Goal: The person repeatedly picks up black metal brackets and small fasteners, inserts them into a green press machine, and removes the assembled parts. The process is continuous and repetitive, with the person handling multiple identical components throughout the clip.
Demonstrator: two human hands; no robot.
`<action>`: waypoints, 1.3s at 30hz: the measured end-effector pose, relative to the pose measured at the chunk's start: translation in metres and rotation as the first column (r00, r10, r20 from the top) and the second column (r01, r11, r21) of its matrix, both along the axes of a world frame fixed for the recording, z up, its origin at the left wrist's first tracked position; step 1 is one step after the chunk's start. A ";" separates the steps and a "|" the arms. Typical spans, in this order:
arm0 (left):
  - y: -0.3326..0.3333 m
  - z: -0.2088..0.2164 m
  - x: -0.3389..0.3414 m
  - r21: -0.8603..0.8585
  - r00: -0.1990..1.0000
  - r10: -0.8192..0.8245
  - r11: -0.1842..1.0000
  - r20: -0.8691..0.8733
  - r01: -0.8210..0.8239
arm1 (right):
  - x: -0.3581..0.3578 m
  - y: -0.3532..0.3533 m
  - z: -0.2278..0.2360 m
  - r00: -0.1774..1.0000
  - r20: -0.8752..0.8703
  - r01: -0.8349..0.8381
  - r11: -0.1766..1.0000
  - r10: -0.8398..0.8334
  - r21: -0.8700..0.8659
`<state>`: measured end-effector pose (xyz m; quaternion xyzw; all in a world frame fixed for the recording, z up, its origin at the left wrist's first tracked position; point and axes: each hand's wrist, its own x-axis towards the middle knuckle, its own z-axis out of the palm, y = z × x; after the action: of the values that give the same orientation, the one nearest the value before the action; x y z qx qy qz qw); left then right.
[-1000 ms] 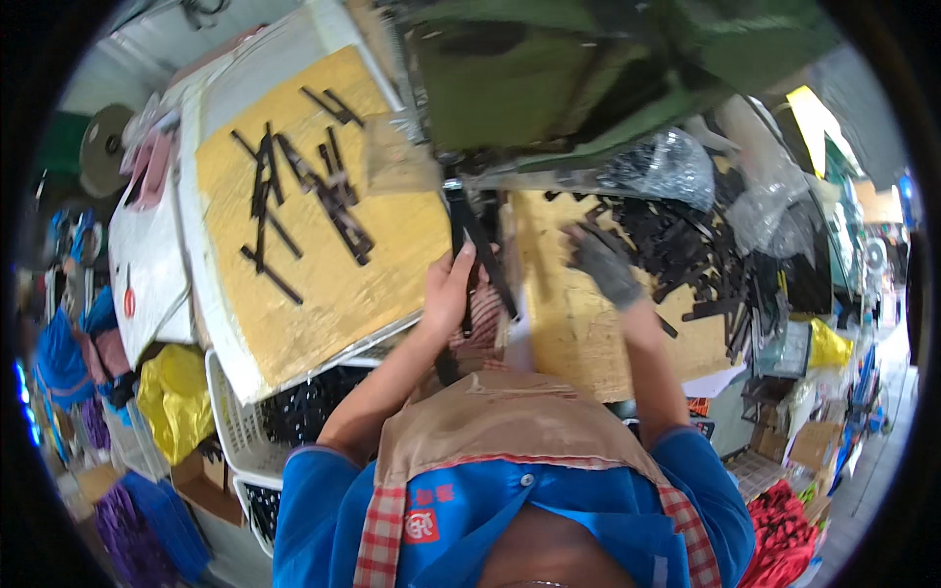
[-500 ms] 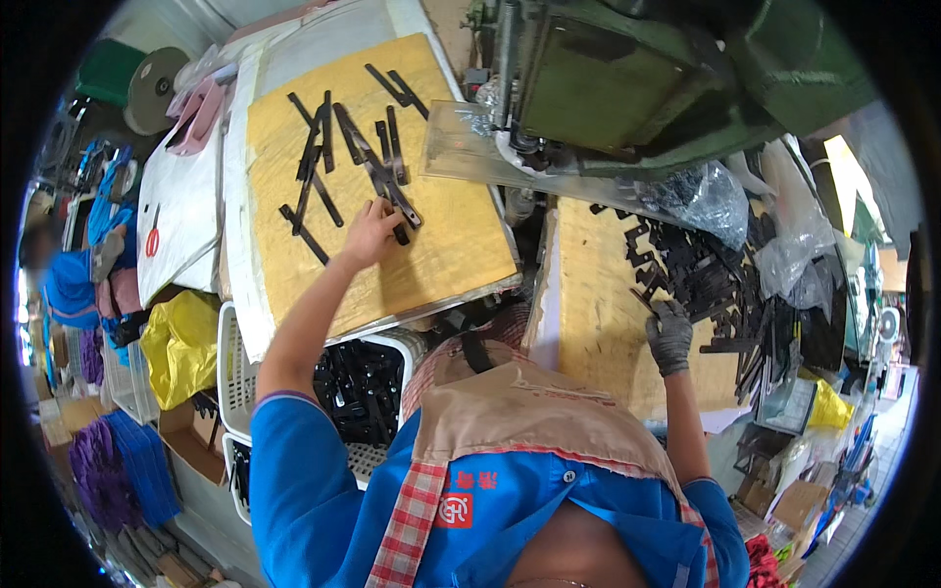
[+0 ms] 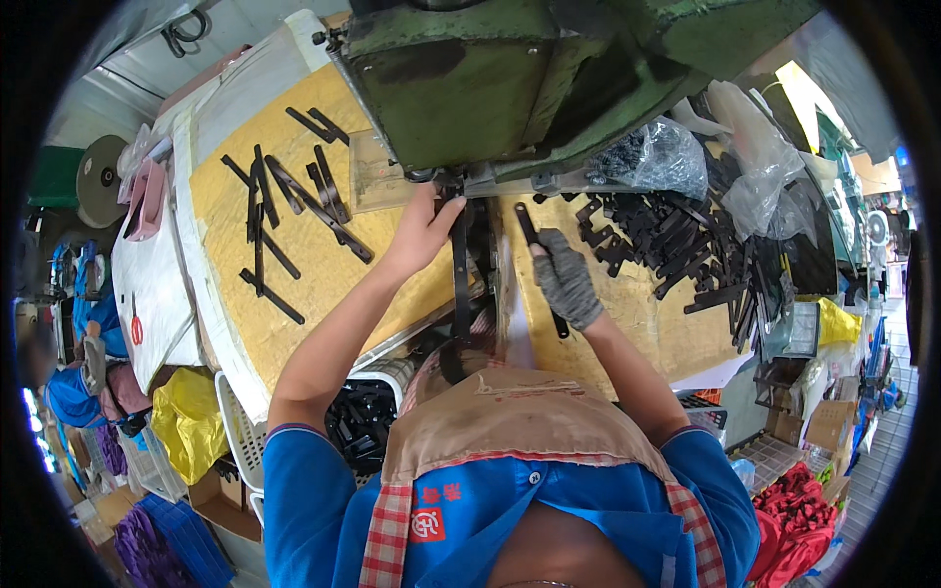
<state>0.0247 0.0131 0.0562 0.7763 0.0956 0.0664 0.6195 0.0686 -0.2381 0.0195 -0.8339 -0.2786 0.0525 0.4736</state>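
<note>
Under the green machine (image 3: 470, 88), my bare left hand (image 3: 423, 233) is closed on a long black strip (image 3: 461, 279), which hangs down toward my apron. Its upper end is hidden by my fingers and the machine. My right hand (image 3: 569, 282), in a grey glove, grips another black strip (image 3: 525, 221) with a hole at each end, above the right yellow board (image 3: 627, 323). On the left yellow board (image 3: 333, 304), several dark strips (image 3: 259, 196) lie scattered. A heap of black metal pieces (image 3: 667, 240) covers the far part of the right board.
Below my left forearm stands a white basket (image 3: 235, 416) with black parts (image 3: 360, 421) in it. A clear plastic bag (image 3: 657, 162) lies beside the machine at the right. Red-handled scissors (image 3: 136, 328) rest on a white sheet at the left.
My left hand has moved right, from the strips on the left board to the machine. My right hand has come left from the heap with a strip in it. The view has shifted.
</note>
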 end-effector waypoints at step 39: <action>0.067 -0.055 0.090 0.683 0.934 -0.072 0.702 0.350 -0.202 | 0.084 -0.073 -0.003 0.966 0.241 0.057 0.826 0.097 -0.560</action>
<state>0.1151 0.0798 0.0016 0.9256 -0.0215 0.2574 0.2768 0.1524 -0.3107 0.0166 -0.9328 -0.3188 0.0281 0.1659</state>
